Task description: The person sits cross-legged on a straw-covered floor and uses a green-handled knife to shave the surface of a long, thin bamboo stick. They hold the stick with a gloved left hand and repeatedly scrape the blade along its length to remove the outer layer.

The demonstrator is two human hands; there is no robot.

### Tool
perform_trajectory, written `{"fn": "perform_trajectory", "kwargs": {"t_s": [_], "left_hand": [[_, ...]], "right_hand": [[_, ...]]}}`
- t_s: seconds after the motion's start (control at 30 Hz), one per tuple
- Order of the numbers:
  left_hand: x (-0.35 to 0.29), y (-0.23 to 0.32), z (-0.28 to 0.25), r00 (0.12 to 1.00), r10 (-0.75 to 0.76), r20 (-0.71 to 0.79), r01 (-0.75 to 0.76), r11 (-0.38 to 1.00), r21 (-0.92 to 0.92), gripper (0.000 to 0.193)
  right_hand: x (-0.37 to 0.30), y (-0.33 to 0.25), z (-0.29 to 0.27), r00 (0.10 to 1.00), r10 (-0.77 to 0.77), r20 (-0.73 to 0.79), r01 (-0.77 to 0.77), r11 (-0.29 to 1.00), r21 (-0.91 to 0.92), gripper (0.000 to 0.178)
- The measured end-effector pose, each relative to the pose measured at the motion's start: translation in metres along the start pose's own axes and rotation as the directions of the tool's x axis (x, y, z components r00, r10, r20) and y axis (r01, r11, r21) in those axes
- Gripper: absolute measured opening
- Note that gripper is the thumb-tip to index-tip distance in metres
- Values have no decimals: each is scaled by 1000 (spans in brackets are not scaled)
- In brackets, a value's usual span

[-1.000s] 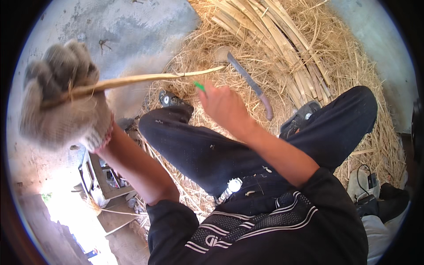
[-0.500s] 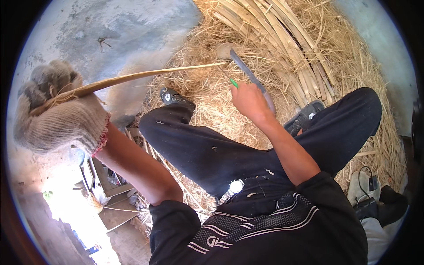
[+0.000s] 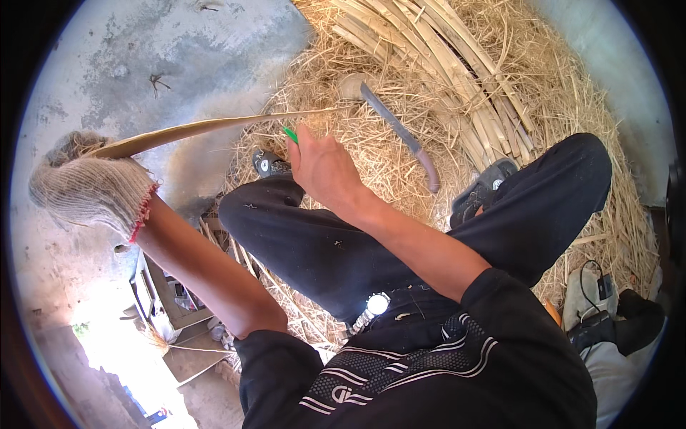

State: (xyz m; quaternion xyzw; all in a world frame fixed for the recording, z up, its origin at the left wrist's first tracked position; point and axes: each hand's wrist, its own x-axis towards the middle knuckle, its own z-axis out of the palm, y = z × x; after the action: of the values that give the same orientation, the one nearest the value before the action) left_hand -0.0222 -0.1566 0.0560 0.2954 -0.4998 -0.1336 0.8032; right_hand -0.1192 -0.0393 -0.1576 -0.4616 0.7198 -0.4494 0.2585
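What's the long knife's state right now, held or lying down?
Lying down: the knife rests on pale shavings, apart from the gloved left hand and bare right hand.

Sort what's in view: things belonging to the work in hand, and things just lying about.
In the work:
- pale strip, in the gloved left hand
- green tool, in the right hand
- bundle of similar strips, probably

Lying about, apparently:
- long knife, on the straw-like scraps
- watch, by the waist
- black corded device
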Motion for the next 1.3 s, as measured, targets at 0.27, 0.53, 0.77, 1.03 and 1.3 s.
{"fn": "perform_trajectory", "kwargs": {"t_s": [0.27,0.53,0.77,1.03,1.3], "left_hand": [[-7,13,-1,998,29,-50,-7,922,387,26],[-18,18,3,934,314,172,-344,655,673,26],[-27,31,20,981,190,38,-193,968,159,27],[-23,27,15,984,161,74,-171,971,166,43],[-35,31,32,965,141,220,-111,983,-146,33]], "right_hand": [[13,47,20,995,85,-52,-84,996,21,33],[22,73,24,980,68,-188,-60,997,48,30],[32,95,26,977,212,-9,-212,976,-44,31],[46,104,58,977,116,-177,-133,987,-89,29],[-16,340,41,853,401,-333,-517,736,-438,36]]}}
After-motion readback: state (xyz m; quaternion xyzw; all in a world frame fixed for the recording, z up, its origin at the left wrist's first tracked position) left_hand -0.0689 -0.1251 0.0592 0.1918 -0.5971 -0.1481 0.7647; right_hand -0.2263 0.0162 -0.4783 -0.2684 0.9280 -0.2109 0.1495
